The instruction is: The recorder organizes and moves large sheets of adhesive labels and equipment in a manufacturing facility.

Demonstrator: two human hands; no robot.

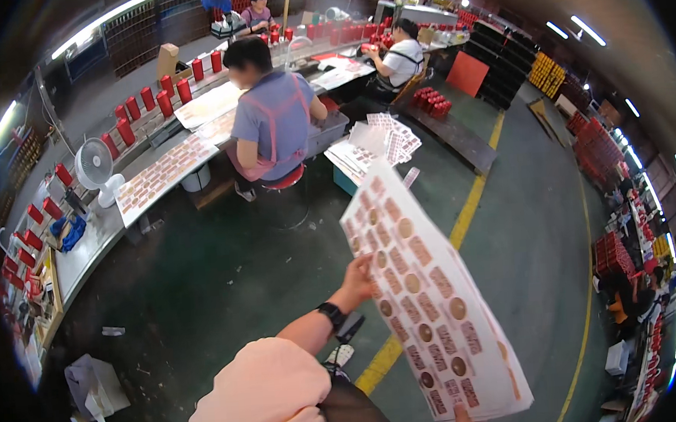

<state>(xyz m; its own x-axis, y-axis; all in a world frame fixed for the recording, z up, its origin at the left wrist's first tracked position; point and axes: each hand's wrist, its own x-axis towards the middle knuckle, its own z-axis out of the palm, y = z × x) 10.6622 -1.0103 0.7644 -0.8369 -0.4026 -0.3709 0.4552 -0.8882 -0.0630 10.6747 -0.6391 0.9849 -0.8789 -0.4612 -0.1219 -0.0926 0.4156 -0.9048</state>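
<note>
A stack of large white sticker sheets (417, 299), printed with rows of round gold-brown and rectangular reddish labels, hangs in front of me at a slant. My left hand (358, 280), below a dark wristwatch, is closed on the left edge of the stack. Near the bottom edge, my right hand (465, 421) pinches the sheets, and most of that hand lies outside the picture. Beyond the upper end of the stack stands a teal box (343, 181) heaped with more printed sheets (360, 149).
A long curved workbench (97, 253) carries label sheets, a white fan (94, 165) and several red canisters (125, 131). A person in a pink apron (271, 122) sits there on a stool; others work farther back. Low platform (445, 131), right; white bin (97, 384), lower left.
</note>
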